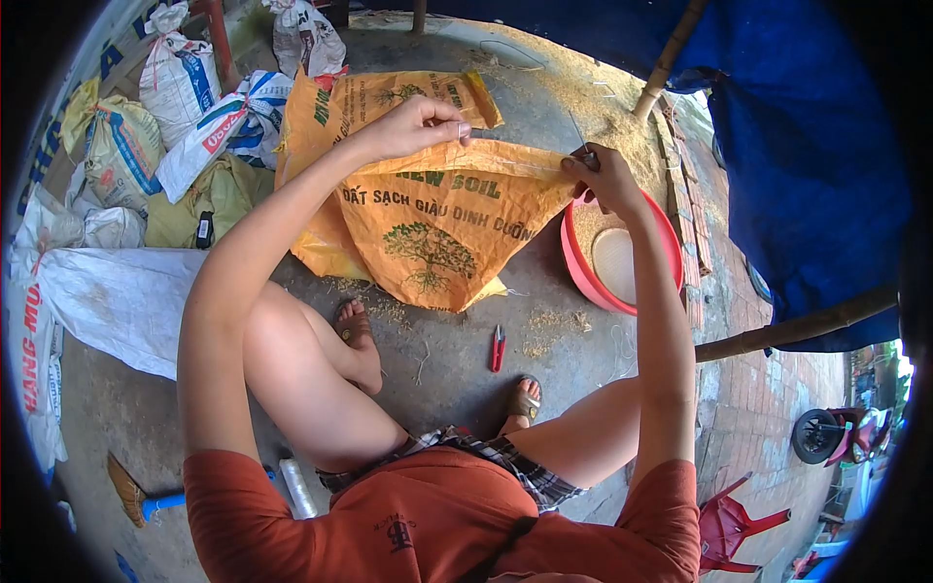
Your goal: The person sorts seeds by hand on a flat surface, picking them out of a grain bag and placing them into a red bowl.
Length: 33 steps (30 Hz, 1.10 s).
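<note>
Head view looks down on a seated person holding the top edge of an orange woven sack (pixel 437 219) stretched between 2 hands. The left hand (pixel 420 124) pinches the sack's mouth at its left end, fingers clenched around the folded edge. The right hand (pixel 604 175) grips the right end of the same edge, thumb and fingers closed on it; a thin needle-like piece seems to stick up from that hand, though it is too small to tell for sure. The sack stands on the concrete floor between the person's knees and a second orange sack (pixel 389 97) lying flat behind it.

Just beside the right hand sits a red basin (pixel 575 262) with pale grain or husk in it. Red snips (pixel 498 348) lie on the floor near the right foot, untouched, with loose husk scattered about. White filled sacks (pixel 185 107) are piled to the left, and a broom (pixel 131 494) rests by the left hip.

Judging from this, the sack looks filled and its mouth gathered flat; closing along the top edge seems to be at its right end, with most of the edge still open.
</note>
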Each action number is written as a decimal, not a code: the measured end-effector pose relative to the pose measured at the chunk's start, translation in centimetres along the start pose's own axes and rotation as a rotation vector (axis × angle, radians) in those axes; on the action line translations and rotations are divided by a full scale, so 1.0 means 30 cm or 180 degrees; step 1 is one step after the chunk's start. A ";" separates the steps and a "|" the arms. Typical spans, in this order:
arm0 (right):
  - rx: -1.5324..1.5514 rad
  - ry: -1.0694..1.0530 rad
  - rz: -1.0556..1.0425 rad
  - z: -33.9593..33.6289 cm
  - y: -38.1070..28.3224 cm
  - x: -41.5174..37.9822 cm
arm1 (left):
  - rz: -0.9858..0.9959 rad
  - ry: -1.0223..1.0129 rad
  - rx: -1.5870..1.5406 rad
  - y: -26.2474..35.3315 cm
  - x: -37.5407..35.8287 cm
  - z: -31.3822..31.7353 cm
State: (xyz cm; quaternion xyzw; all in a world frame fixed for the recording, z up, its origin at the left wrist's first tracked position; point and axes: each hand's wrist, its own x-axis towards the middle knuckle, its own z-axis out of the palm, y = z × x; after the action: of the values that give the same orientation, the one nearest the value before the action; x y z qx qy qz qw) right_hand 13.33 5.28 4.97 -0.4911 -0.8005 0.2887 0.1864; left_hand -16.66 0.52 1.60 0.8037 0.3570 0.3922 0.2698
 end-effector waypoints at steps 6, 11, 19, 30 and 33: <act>0.0176 0.0394 -0.0456 0.042 0.094 0.036 | 0.0306 0.0209 0.1685 0.036 -0.014 0.022; 0.0215 0.0549 -0.0557 0.067 0.091 0.021 | 0.0396 0.0161 0.2280 0.001 0.000 0.014; 0.0463 0.0742 -0.0546 0.086 0.084 0.005 | 0.0479 0.0189 0.2567 -0.023 0.019 0.007; 0.2908 0.0300 0.0298 0.051 0.196 -0.006 | 0.0000 0.0683 0.1702 -0.021 0.040 0.021; 0.3325 0.0144 0.0520 0.069 0.201 0.008 | -0.0186 0.0807 0.1665 0.010 0.055 0.050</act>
State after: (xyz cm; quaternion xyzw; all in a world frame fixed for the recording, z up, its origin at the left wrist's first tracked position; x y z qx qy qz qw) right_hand 16.10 7.03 -0.51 -0.3997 -0.5049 0.6519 0.4004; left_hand -14.60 1.40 1.72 0.7800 0.4998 0.3762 0.0178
